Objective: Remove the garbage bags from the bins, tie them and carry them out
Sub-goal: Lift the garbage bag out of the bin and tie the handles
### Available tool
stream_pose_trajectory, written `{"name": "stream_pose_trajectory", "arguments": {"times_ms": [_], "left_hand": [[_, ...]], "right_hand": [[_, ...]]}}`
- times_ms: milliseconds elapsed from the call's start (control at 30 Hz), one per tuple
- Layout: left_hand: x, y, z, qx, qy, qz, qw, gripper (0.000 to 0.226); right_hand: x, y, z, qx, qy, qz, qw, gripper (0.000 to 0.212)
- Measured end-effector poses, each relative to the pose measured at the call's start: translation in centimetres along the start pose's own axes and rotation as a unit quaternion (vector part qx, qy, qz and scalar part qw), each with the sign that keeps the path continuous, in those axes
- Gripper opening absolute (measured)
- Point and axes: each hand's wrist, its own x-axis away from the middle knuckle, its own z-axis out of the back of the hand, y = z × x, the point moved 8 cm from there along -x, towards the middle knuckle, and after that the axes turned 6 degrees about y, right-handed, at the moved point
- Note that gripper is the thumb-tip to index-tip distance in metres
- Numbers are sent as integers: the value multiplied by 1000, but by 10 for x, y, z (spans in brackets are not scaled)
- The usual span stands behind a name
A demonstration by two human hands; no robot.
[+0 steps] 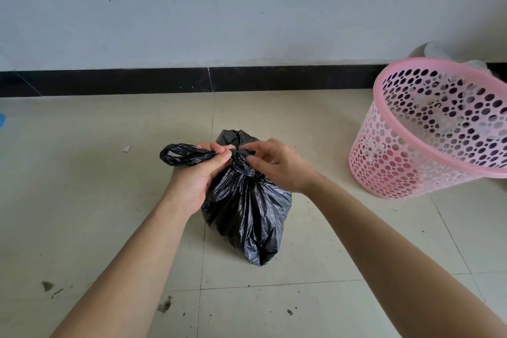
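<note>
A filled black garbage bag [247, 217] stands on the tiled floor in the middle of the head view, its neck gathered into a knot. My left hand [196, 175] pinches one twisted handle loop of the bag, which sticks out to the left. My right hand [277, 164] pinches the knot at the bag's neck from the right. The other handle end pokes up behind the knot. A pink perforated plastic bin [406, 162] stands to the right with no bag in it.
A grey wall with a black skirting board [164, 81] runs across the back. Behind the bin lies something pale [436, 49]. Dark stains [164, 304] and a small scrap [126, 149] mark the floor. A blue thing [1, 119] shows at the left edge.
</note>
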Motion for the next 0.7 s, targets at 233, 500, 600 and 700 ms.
{"name": "stream_pose_trajectory", "arguments": {"times_ms": [233, 500, 600, 700], "left_hand": [[-4, 5, 16, -85, 43, -41, 995, 22], [-9, -22, 65, -180, 146, -4, 973, 39], [-15, -40, 72, -194, 164, 53, 966, 58], [-14, -77, 72, -191, 153, 131, 961, 68]], "right_hand": [[11, -19, 16, 343, 141, 203, 906, 14], [23, 58, 5, 202, 80, -41, 975, 39], [35, 93, -11, -36, 89, -239, 966, 66], [45, 117, -36, -114, 88, -328, 934, 75]]}}
